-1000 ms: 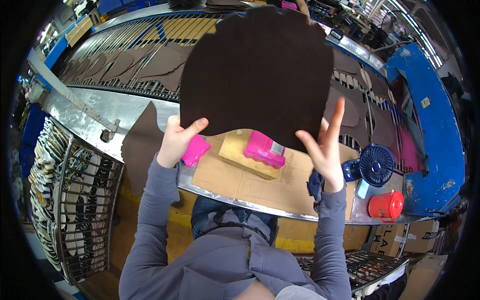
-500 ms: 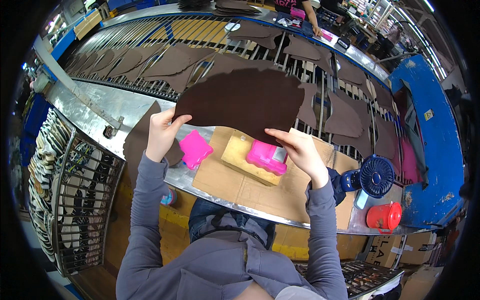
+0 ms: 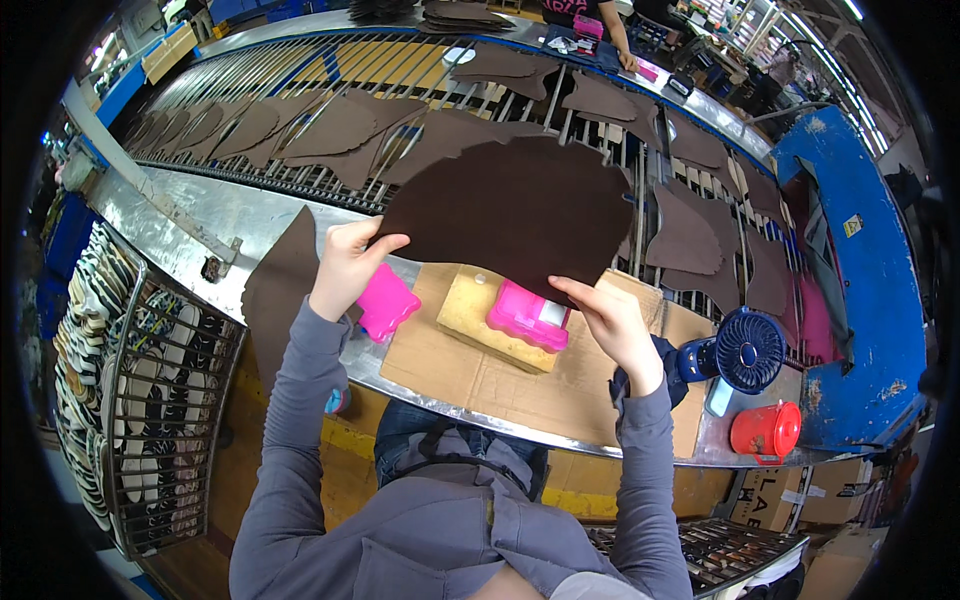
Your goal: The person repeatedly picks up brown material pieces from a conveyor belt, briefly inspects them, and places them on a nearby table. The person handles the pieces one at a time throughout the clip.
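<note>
Between my two hands hangs a dark brown cut sheet piece [image 3: 515, 200] with a jagged far edge, raised above the bench. My left hand [image 3: 350, 262] pinches its left corner between thumb and fingers. At the near right edge, my right hand [image 3: 612, 325] pinches it the same way. Below lie a yellow block [image 3: 470, 318] with a pink plastic box [image 3: 522, 312] on top, both on flat cardboard [image 3: 450, 385]. A second pink piece [image 3: 387, 303], wavy-edged, rests beside my left wrist. Another brown piece [image 3: 280, 285] lies on the metal bench to the left.
Beyond the bench runs a rack of metal bars [image 3: 400, 80] carrying several brown pieces [image 3: 690, 235]. At right are a small blue fan [image 3: 748, 350], a red lidded bucket [image 3: 766, 431] and a blue machine [image 3: 850, 270]. A wire cart of shoe soles [image 3: 165, 400] stands left. A co-worker's arm [image 3: 617, 35] shows far off.
Both hands have shifted, the left one to the right and the right one slightly down. The brown piece moved right with them, tilting a little, still held by both.
</note>
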Demonstrator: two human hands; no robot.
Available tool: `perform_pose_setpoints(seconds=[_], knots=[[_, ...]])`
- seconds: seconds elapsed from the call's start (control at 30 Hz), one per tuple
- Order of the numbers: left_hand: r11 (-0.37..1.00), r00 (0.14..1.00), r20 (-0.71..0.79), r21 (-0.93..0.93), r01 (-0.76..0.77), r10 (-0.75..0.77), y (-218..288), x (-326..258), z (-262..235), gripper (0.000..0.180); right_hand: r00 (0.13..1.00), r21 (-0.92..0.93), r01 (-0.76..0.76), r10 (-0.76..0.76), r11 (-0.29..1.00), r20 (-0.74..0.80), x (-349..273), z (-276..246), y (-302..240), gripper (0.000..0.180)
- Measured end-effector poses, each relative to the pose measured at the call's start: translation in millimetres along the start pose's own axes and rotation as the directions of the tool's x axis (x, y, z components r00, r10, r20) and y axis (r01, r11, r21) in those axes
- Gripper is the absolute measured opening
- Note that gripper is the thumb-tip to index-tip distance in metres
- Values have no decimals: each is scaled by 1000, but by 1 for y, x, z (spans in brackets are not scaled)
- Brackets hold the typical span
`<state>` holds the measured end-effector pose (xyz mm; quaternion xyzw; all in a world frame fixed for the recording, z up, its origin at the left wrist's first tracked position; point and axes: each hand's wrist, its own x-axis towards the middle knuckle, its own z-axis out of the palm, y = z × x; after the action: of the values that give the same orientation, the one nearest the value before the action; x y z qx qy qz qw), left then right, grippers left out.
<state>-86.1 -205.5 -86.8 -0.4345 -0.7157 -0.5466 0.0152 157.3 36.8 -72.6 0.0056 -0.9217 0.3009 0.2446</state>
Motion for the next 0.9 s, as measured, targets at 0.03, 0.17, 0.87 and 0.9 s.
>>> perform_pose_setpoints(seconds=[0.03,0.17,0.87,0.9], knots=[[1000,1000,26,15,3,-4,1,1,4,11,999,-31,-35,36,999,12,-6,-4,-3,40],[999,991,124,0,-44,44,16,4,24,15,975,-157,-193,207,969,78,-41,-13,4,49],[884,579,696,-181,-431,424,84,29,183,21,843,-342,-405,201,848,-499,-214,-65,33,36],[884,518,754,-177,-432,404,92,33,190,21,831,-339,-411,195,847,-520,-215,-77,24,33]])
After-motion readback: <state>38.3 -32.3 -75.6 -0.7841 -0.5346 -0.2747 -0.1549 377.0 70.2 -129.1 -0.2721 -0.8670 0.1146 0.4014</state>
